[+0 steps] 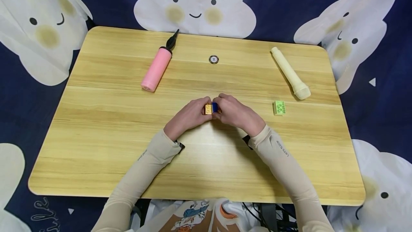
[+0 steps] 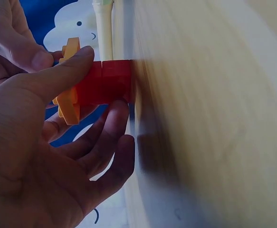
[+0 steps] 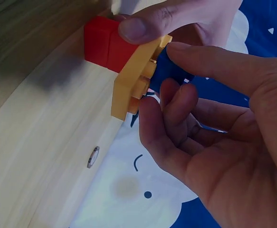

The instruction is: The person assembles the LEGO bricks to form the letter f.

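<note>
My left hand (image 1: 192, 112) holds a small stack of toy building bricks between its thumb and fingers. The lower part is red bricks (image 2: 105, 80), standing at the tabletop. Across their top lies a flat yellow-orange brick (image 3: 124, 90) with studs facing up. A blue brick (image 3: 167, 69) sits over the studs at one end, pinched by the thumb and fingertips of my right hand (image 1: 233, 110). From the head view, the yellow and blue bricks show side by side between both hands, and the red ones are hidden.
A light green brick (image 1: 279, 107) lies to the right on the wooden table (image 1: 112, 135). Behind it is a cream microphone-shaped object (image 1: 289, 72). A pink hand pump (image 1: 157, 69) with a black nozzle lies back left, and a round chip (image 1: 214, 59) back centre.
</note>
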Demonstrator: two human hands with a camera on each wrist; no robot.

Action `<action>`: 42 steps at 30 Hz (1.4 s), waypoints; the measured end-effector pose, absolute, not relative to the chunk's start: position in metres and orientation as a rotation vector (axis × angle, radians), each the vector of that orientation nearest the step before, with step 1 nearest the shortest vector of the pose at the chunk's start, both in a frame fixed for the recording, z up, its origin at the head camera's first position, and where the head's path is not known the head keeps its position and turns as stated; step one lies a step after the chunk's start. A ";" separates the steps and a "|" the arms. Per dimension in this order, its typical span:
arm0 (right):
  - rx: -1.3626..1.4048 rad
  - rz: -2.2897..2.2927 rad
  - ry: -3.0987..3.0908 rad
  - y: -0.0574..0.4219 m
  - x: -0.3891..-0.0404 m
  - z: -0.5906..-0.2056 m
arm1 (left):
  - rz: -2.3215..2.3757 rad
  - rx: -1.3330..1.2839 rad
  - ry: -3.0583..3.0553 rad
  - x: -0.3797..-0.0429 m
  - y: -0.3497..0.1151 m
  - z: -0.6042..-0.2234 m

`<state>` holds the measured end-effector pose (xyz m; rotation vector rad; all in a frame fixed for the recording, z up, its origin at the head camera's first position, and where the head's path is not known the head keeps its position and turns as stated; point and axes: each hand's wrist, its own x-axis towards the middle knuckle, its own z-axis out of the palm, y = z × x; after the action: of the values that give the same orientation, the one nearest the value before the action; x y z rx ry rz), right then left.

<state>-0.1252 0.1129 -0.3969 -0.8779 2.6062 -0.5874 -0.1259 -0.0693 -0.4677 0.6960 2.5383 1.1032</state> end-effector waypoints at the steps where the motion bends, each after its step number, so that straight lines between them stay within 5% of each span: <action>1: -0.877 -0.589 2.609 0.113 -0.125 -0.397 | 1.104 0.699 2.542 -0.126 -0.069 -0.468; 42: -0.818 -0.483 2.614 0.101 -0.125 -0.394 | 1.086 0.707 2.563 -0.125 -0.069 -0.466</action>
<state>-0.1252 0.1011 -0.3937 -0.8177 2.6138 -0.4832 -0.1249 -0.0685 -0.4661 0.7073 2.5631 1.0863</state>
